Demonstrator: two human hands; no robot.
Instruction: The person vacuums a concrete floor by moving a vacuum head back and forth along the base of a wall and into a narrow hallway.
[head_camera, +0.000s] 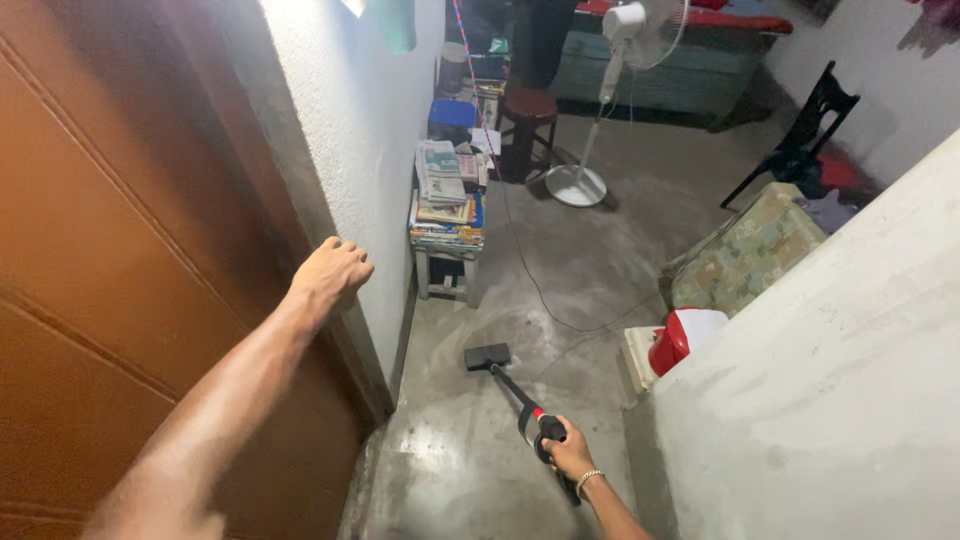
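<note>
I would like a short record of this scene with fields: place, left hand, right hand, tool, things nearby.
place: narrow concrete floor between a brown door and white walls
left hand: left hand closed into a fist, at the edge of the door frame, holding nothing
right hand: right hand grips the handle of the vacuum wand
tool: vacuum wand, black, its flat head resting on the floor
things nearby: stool with stacked magazines, standing fan, red and white appliance, black chair

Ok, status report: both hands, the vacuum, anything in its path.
Right hand shut on vacuum wand. Left hand fisted at the door frame edge, holding nothing. Floor head flat on concrete. Ahead: cable, stool stacked with books.
</note>
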